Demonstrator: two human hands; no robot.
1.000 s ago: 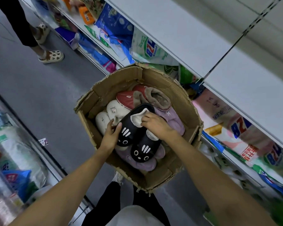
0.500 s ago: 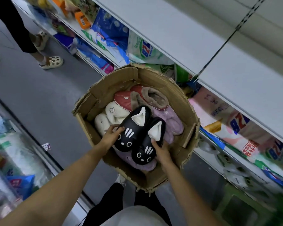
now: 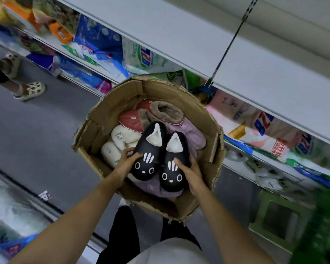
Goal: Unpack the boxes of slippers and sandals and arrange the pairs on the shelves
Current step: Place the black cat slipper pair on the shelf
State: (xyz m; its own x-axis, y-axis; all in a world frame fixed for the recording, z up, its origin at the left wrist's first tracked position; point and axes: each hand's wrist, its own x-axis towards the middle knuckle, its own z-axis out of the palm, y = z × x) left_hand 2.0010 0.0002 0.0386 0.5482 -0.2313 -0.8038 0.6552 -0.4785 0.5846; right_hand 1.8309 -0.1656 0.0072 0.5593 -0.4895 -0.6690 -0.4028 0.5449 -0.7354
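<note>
Detergent bags nearby; green stool; bystander's sandal.

The large blue number "828" stands on a white-and-green plastic bag lying at the front edge of the shelf behind the box. The same number shows on the pink-and-white plastic bags along the shelf's right stretch. A red label with white characters there is too blurred to read.

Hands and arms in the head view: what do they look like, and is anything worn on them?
Both forearms are bare up to the frame edge, no sleeves visible. The left hand and right hand wear no gloves; no rings, watch or bracelets show. Fingers have short, unpainted nails.
</note>
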